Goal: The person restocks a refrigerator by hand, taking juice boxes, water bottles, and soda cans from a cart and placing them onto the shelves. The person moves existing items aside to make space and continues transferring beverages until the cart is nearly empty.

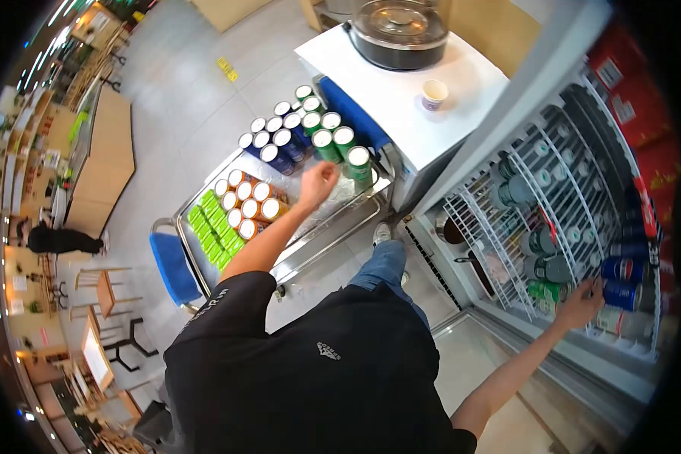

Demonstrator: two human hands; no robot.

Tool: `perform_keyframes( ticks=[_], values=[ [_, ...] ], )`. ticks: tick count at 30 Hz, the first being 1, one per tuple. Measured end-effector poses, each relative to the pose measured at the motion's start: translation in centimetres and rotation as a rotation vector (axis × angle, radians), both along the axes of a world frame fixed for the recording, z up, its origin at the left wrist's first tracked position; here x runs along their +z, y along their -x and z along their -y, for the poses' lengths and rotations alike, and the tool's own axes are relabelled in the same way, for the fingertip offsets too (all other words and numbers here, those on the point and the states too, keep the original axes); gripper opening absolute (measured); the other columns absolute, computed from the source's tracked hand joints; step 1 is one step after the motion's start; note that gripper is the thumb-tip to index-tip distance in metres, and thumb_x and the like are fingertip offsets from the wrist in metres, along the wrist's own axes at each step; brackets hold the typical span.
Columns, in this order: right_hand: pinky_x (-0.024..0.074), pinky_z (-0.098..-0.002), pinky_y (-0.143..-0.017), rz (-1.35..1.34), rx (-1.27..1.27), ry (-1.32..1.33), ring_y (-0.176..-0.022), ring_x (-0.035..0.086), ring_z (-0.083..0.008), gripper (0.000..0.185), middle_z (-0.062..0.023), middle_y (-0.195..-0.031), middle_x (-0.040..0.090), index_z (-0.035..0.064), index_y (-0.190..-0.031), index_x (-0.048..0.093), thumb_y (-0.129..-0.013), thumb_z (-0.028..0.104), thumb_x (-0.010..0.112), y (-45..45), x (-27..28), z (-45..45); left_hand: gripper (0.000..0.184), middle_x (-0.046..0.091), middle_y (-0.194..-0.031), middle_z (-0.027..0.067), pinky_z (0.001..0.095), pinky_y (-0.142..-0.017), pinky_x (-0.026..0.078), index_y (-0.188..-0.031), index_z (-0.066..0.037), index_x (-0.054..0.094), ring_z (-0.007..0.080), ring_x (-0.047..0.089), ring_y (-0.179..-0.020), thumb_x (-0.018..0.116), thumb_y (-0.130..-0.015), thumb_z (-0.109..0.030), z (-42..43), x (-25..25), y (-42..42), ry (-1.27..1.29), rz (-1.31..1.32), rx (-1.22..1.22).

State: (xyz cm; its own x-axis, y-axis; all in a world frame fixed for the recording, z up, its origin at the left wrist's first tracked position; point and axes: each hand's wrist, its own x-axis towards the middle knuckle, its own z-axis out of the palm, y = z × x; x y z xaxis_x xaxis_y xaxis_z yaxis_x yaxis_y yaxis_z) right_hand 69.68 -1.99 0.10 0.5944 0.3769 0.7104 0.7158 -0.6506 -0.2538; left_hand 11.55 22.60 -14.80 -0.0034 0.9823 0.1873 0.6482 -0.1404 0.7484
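My left hand is over the metal cart, its fingers curled in with no can visible in them. Just beyond it stand green cans, the nearest one a little to the right. Blue cans, orange cans and bright green slim packs share the cart top. Inside the fridge, my right hand has its fingers closed at the near end of a blue can. Another blue can sits beside that one; the fingertips are partly hidden.
A white counter behind the cart carries a round dark-lidded appliance and a paper cup. White wire shelves hold several cans and bottles. Chairs and a person in dark clothing are off to the left.
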Motion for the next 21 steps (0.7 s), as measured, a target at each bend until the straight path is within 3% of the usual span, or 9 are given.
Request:
perform_keyframes(
  ticks=[4,5,7,9,12,14,16,18,21],
  values=[
    [0.0492,-0.0426,-0.074,-0.144,-0.016,0.124,-0.091,0.062,-0.0281,0.038,-0.0081,-0.098,0.067,0.0145,-0.114,0.068,-0.09,0.042,0.061,-0.7,0.6,0.6,0.035,0.062,-0.097,0.0161,0.0403,-0.08,0.049,-0.106,-0.006,0.062,0.0305,0.061,-0.092,0.071,-0.073,-0.013,-3.1,0.0,6.2,-0.284,-0.299,0.253],
    [0.0491,-0.0424,-0.075,-0.115,0.015,0.135,-0.091,0.062,-0.0282,0.037,-0.0081,-0.097,0.067,0.0142,-0.113,0.069,-0.09,0.042,0.061,-1.5,0.3,0.6,0.042,0.059,-0.108,0.0186,0.0424,-0.088,0.046,-0.112,-0.007,0.061,0.0333,0.057,-0.104,0.07,-0.072,-0.016,-3.8,0.0,7.2,-0.116,-0.356,0.36],
    [0.0488,-0.042,-0.076,-0.058,0.067,0.163,-0.091,0.062,-0.0284,0.037,-0.0082,-0.096,0.067,0.0136,-0.112,0.069,-0.09,0.042,0.061,-2.4,-0.1,1.2,0.053,0.053,-0.122,0.0195,0.0468,-0.096,0.04,-0.122,-0.008,0.056,0.0362,0.049,-0.116,0.07,-0.071,-0.018,-4.7,0.4,8.2,-0.162,-0.55,0.507],
    [0.0489,-0.0405,-0.079,-0.154,0.08,0.173,-0.094,0.063,-0.028,0.035,-0.0094,-0.097,0.068,0.0119,-0.112,0.069,-0.09,0.039,0.062,-2.2,0.1,1.2,0.064,0.048,-0.13,0.0195,0.0522,-0.101,0.035,-0.129,-0.01,0.051,0.0383,0.043,-0.122,0.072,-0.069,-0.021,-5.6,0.2,9.4,-0.083,-0.687,0.511],
    [0.0489,-0.0399,-0.081,-0.212,0.132,0.128,-0.093,0.064,-0.0284,0.03,-0.0118,-0.098,0.068,0.0076,-0.105,0.069,-0.089,0.032,0.063,-1.7,0.3,1.0,0.074,0.049,-0.126,0.026,0.0499,-0.097,0.043,-0.132,-0.004,0.044,0.0424,0.048,-0.117,0.075,-0.067,-0.022,-6.3,0.5,10.3,0.065,-0.664,0.454],
    [0.0493,-0.04,-0.082,-0.127,0.251,0.074,-0.093,0.064,-0.0296,0.027,-0.0121,-0.101,0.069,0.0068,-0.103,0.069,-0.089,0.028,0.062,-3.4,-1.3,1.6,0.082,0.05,-0.13,0.0289,0.0485,-0.11,0.032,-0.137,0.004,0.039,0.0424,0.045,-0.124,0.076,-0.068,-0.022,-7.1,-1.4,11.6,0.043,-0.823,0.366],
    [0.0493,-0.0401,-0.082,-0.135,0.125,0.083,-0.093,0.065,-0.0298,0.02,-0.0113,-0.098,0.069,0.0076,-0.1,0.069,-0.088,0.023,0.064,-1.2,-0.1,0.8,0.083,0.045,-0.137,0.0306,0.0516,-0.115,0.021,-0.14,0.006,0.038,0.0451,0.036,-0.133,0.076,-0.073,-0.024,-7.1,-4.2,12.7,-0.041,-0.739,0.333],
    [0.0497,-0.041,-0.074,-0.12,0.164,0.057,-0.083,0.065,-0.03,0.019,-0.0083,-0.088,0.069,0.0089,-0.094,0.069,-0.084,0.026,0.068,-1.0,0.5,0.5,0.082,0.04,-0.138,0.0356,0.051,-0.11,0.03,-0.139,0.003,0.039,0.0519,0.035,-0.129,0.078,-0.072,-0.024,-6.6,-3.7,13.2,0.009,-0.549,0.331],
    [0.0504,-0.0427,-0.067,-0.183,0.093,0.048,-0.079,0.065,-0.03,0.02,-0.0064,-0.082,0.066,0.0134,-0.088,0.068,-0.082,0.032,0.069,-0.1,1.4,0.3,0.082,0.034,-0.134,0.0389,0.0487,-0.103,0.038,-0.137,0.002,0.038,0.0514,0.042,-0.121,0.081,-0.07,-0.018,-5.1,-1.2,12.0,-0.09,-0.436,0.333]
  ],
)
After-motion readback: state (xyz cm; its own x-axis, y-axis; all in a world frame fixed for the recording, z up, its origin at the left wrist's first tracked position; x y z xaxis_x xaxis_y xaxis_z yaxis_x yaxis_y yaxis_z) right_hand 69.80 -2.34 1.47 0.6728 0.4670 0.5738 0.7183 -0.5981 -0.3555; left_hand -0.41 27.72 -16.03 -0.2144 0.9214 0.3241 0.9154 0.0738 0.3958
